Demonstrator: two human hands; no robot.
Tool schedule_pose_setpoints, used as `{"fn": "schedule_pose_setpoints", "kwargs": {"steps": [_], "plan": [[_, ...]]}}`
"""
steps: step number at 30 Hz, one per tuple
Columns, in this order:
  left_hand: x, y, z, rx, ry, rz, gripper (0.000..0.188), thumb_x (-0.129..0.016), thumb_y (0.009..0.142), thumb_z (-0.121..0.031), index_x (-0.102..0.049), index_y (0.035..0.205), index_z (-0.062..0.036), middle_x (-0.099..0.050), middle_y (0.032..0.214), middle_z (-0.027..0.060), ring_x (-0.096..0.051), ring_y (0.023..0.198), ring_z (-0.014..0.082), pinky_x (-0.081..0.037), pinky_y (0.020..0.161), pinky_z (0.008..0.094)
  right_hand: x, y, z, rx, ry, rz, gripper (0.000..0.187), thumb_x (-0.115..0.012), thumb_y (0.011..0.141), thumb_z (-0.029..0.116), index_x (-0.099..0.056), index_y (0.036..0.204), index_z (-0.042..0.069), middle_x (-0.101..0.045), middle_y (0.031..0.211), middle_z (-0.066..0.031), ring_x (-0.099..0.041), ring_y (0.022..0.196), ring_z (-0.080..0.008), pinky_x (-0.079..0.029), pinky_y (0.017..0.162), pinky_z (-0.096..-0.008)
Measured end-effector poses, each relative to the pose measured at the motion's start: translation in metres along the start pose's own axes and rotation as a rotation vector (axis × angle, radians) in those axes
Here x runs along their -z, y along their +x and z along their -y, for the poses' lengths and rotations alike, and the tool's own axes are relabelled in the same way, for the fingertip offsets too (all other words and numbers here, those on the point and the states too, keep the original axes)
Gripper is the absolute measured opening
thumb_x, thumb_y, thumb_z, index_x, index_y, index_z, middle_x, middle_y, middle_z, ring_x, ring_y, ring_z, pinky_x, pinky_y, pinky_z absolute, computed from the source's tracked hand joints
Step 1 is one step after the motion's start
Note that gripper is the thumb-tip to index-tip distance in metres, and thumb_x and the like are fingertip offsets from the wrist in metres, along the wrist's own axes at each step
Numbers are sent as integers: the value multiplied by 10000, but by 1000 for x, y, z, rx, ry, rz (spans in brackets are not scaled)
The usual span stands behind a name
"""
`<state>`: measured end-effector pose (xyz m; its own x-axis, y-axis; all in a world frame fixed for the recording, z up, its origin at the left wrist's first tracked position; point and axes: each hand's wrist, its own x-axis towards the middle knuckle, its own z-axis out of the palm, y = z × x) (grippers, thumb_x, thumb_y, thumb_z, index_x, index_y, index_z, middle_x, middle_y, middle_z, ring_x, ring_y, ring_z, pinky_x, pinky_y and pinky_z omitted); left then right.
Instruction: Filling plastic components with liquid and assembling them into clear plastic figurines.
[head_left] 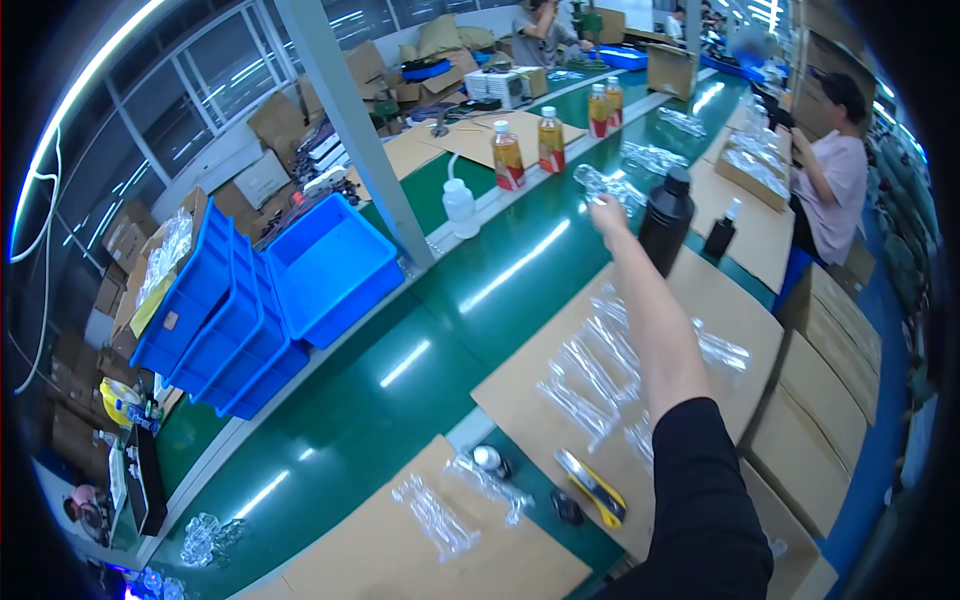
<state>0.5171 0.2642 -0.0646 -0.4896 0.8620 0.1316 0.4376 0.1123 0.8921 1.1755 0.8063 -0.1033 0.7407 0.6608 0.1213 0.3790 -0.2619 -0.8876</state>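
Observation:
My right arm, in a black sleeve, stretches far out over the green work surface. At its end my right hand [608,217] is closed at the near end of a clear plastic-wrapped piece [592,180]; its exact kind is hard to make out. Beside that hand stands a large dark bottle [668,215] with a black cap. Another clear wrapped piece [654,158] lies just beyond. Beneath my forearm, several clear wrapped pieces [582,378] are spread in a row on a cardboard sheet [520,385]. My left hand is out of view.
Blue bins [335,265] are stacked at the left. Several drink bottles [507,155] and a white squeeze bottle [460,208] line the far ledge. A yellow utility knife [592,490] lies near me. Another person [835,170] sits at the right beside an open box [752,172].

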Motion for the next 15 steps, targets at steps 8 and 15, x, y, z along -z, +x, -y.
{"fn": "schedule_pose_setpoints", "kwargs": {"steps": [8, 15], "plan": [[2, 21, 17, -196, -130, -308, 311, -627, 775, -129, -450, 1011, -30, -541, 911, 110, -523, 833, 228, -437, 814, 332, -12, 73, -25, 11, 105, -140, 289, -610, 775, 62, -680, 1054, 92, -665, 956, -94, -618, 847, -211, -495, 756, -296], [39, 32, 87, -372, -301, -267, 391, -655, 780, -169, -435, 1068, -21, -541, 927, 112, -535, 829, 210, -453, 799, 337, 12, 2, 67, 42, 429, -30, 297, -579, 780, -13, -674, 1044, 83, -657, 903, -91, -610, 770, -163, -492, 643, -246]]}}
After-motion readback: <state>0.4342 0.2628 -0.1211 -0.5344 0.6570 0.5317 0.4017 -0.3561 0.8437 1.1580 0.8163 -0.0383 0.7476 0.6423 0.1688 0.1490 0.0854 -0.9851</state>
